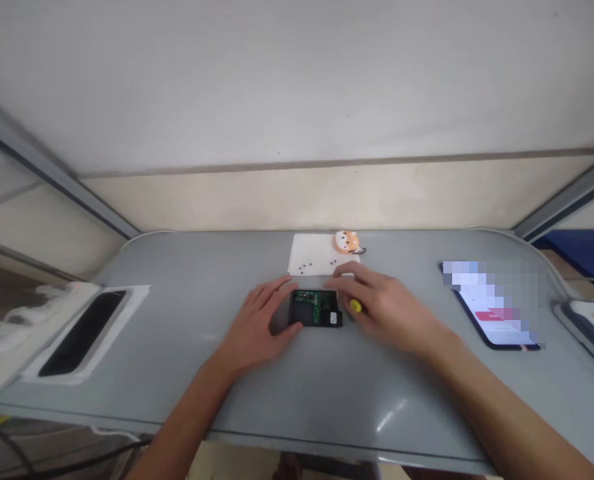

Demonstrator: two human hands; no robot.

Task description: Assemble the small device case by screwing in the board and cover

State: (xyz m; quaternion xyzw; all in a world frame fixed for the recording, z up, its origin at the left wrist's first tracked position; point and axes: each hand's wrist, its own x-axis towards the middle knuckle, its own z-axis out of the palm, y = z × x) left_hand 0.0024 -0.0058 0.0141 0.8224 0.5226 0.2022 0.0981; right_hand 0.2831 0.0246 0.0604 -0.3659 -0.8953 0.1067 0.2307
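A small black device with an exposed green circuit board [315,308] lies in the middle of the grey table [327,387]. My left hand [259,319] rests against its left edge, thumb and fingers curved round the casing to hold it still. My right hand [379,300] is just right of the device, fingers closed round a yellow-handled tool [355,306] whose tip is hidden. Just behind the device lies a white paper sheet [313,257] with several small dark screws [304,267] on it.
An orange cartoon-animal charm [347,241] sits at the paper's far right corner. A phone with a lit screen [497,313] lies to the right. A black phone-like slab on a white tray [84,330] lies to the left. A white device [589,320] sits at the right edge.
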